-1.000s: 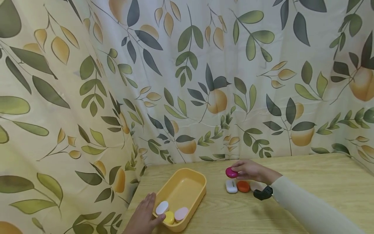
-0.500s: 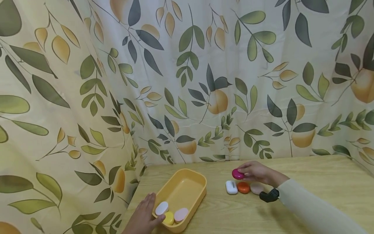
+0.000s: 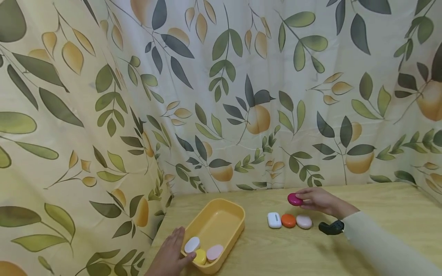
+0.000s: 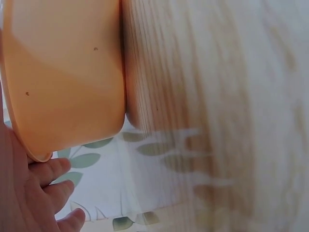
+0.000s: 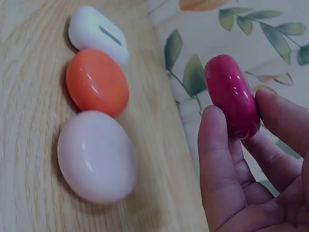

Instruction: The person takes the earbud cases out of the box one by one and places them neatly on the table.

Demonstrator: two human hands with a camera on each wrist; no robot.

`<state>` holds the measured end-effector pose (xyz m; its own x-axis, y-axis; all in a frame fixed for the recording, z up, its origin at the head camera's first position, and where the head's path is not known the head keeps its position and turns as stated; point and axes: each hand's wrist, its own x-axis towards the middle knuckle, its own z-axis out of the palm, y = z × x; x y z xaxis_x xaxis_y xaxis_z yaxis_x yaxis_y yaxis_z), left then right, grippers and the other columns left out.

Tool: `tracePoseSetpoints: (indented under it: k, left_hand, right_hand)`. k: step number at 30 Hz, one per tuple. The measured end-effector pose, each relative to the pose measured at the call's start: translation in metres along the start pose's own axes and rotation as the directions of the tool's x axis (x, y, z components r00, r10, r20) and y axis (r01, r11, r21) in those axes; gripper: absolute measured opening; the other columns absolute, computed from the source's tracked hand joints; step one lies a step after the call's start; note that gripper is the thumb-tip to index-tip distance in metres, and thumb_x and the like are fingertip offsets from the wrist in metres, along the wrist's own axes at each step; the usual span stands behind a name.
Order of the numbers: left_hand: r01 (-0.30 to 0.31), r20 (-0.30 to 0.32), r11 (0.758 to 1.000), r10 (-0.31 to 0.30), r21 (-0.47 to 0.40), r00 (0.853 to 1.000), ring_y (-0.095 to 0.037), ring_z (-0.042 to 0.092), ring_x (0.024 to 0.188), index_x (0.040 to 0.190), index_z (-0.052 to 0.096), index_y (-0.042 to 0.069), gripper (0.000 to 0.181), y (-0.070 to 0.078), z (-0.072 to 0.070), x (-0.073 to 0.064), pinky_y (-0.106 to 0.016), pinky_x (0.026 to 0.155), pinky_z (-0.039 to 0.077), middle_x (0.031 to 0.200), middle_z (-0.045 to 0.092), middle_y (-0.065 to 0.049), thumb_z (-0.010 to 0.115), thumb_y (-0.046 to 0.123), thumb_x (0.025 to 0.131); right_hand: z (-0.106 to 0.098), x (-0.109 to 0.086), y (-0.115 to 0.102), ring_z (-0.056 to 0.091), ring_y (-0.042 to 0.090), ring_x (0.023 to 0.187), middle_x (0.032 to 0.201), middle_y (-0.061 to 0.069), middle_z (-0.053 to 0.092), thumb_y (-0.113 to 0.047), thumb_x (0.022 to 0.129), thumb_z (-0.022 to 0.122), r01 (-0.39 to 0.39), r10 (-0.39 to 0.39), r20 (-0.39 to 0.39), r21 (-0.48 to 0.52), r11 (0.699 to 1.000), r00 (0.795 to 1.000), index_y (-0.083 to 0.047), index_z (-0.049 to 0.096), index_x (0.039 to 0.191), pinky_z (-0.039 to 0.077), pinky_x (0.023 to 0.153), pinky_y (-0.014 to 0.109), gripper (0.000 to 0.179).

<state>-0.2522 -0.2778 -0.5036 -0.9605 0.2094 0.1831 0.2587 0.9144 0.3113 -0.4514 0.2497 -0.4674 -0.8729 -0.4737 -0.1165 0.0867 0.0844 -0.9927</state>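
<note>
A glossy magenta puck (image 5: 231, 96) is pinched between thumb and fingertips of my right hand (image 3: 319, 201), held up off the tabletop. Below and left of it lie an orange rounded puck (image 3: 288, 220), a pale pink one (image 3: 304, 222) and a white rounded block (image 3: 274, 220) with a grey slot, in a row. My left hand (image 3: 170, 253) grips the near left rim of a yellow box (image 3: 238, 224), its thumb reaching over the edge. Inside the box's near end are a white oval piece (image 3: 192, 244), a yellow round one (image 3: 200, 257) and a light pink one (image 3: 215, 253).
The wooden tabletop (image 3: 262, 253) ends against a leaf-and-fruit patterned curtain (image 3: 221, 115) at the back and left. A black wrist device (image 3: 331, 227) is strapped at my right wrist, below a pale sleeve (image 3: 383, 241).
My right hand has moved to the right with the magenta puck, away from above the white block, leaving the pale pink puck uncovered. My left hand and the box stay put.
</note>
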Motion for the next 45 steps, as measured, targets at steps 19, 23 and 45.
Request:
tracePoseSetpoints:
  k: [19, 23, 45]
  left_hand:
    - [0.004, 0.001, 1.0, -0.004, 0.008, 1.0, -0.042, 0.027, 0.14, 0.148, 0.029, -0.01, 0.088, -0.002, 0.003, -0.002, -0.061, 0.108, 0.024, 0.152, 0.031, -0.025, 0.05, 0.058, 0.095]
    - [-0.002, -0.002, 1.0, 0.002, 0.01, 1.0, -0.043, 0.027, 0.139, 0.148, 0.029, -0.01, 0.087, -0.001, 0.001, -0.002, -0.062, 0.107, 0.024, 0.151, 0.032, -0.025, 0.051, 0.057, 0.096]
    - [0.012, -0.001, 1.0, -0.012, 0.027, 1.0, -0.041, 0.027, 0.14, 0.149, 0.029, -0.008, 0.091, -0.005, 0.002, -0.002, -0.059, 0.109, 0.023, 0.152, 0.031, -0.024, 0.049, 0.062, 0.094]
  right_hand:
    - [-0.027, -0.034, 0.009, 0.064, 0.025, 0.095, 0.107, 0.014, 0.064, -0.008, 0.099, 0.056, -0.041, 0.04, -0.011, -0.091, 0.995, 0.999, 0.022, 0.042, 0.13, 0.053, 0.086, 0.041, 0.045]
    - [-0.029, -0.038, 0.012, 0.064, 0.025, 0.094, 0.106, 0.014, 0.064, -0.007, 0.099, 0.055, -0.048, 0.046, -0.022, -0.09, 0.995, 0.999, 0.023, 0.041, 0.13, 0.054, 0.085, 0.041, 0.045]
    - [-0.037, -0.047, 0.029, 0.063, 0.024, 0.092, 0.108, 0.017, 0.061, -0.007, 0.097, 0.058, -0.097, 0.087, -0.076, -0.135, 0.986, 0.993, 0.02, 0.046, 0.128, 0.056, 0.08, 0.04, 0.043]
